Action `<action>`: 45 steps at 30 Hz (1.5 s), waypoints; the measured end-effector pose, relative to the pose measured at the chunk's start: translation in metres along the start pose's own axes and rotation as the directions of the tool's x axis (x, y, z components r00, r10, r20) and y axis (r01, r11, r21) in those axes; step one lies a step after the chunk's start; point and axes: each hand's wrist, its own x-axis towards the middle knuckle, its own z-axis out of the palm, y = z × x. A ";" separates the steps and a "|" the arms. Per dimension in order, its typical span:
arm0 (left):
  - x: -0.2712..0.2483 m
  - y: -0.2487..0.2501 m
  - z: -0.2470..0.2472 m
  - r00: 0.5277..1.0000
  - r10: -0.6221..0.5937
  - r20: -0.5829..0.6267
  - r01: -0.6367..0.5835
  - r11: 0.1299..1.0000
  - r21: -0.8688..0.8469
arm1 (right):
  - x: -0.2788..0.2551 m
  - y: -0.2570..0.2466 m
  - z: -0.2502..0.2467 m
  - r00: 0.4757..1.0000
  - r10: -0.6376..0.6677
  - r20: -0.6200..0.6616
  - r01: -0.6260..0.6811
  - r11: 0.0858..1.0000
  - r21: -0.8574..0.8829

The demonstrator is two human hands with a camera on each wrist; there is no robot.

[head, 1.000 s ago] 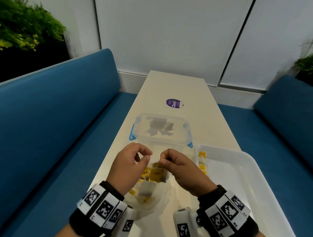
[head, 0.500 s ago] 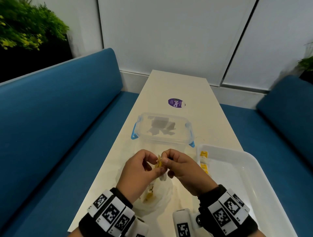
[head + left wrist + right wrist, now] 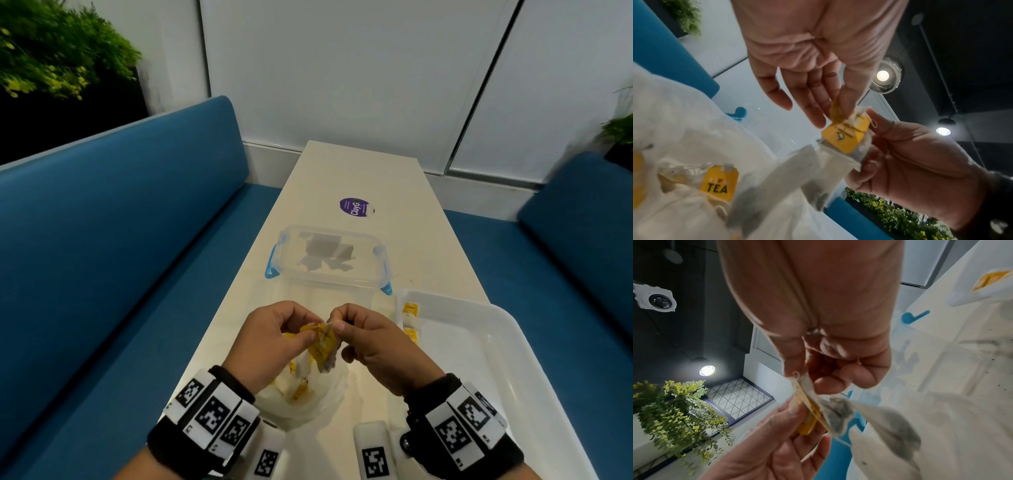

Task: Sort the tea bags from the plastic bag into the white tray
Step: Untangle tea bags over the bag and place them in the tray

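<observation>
Left hand (image 3: 274, 337): pinches a yellow tag (image 3: 835, 113).
Right hand (image 3: 371, 346): pinches a tea bag (image 3: 840, 155) over the plastic bag (image 3: 301, 394), near edge.
Left wrist view only: "TEA" tag (image 3: 719, 184) inside bag.
Tray (image 3: 507, 359): right edge, two bags (image 3: 410, 320).

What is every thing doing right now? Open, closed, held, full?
left hand: pinching a yellow tag
right hand: pinching the tea bags
tea bags: lifted, tangled together
plastic bag: open, more bags inside
white tray: two bags inside
clear box: lid on
</observation>
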 end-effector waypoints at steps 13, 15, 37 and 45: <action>-0.003 0.008 -0.008 0.972 0.126 -0.201 -0.162 0.971 -0.177 | 0.000 0.001 0.003 0.997 0.032 -0.065 -0.042 0.987 -0.152; -0.002 0.008 -0.005 0.962 0.141 -0.234 -0.177 0.974 -0.139 | 0.000 0.001 0.005 0.998 0.029 -0.052 -0.037 0.989 -0.144; -0.013 -0.008 0.011 0.864 0.449 -0.229 -0.309 0.830 0.464 | 0.000 0.002 0.003 0.999 0.000 0.045 -0.003 0.998 0.065; -0.009 -0.007 0.013 0.880 0.433 -0.195 -0.314 0.838 0.446 | 0.001 0.003 0.002 0.998 0.007 0.055 -0.006 1.000 -0.027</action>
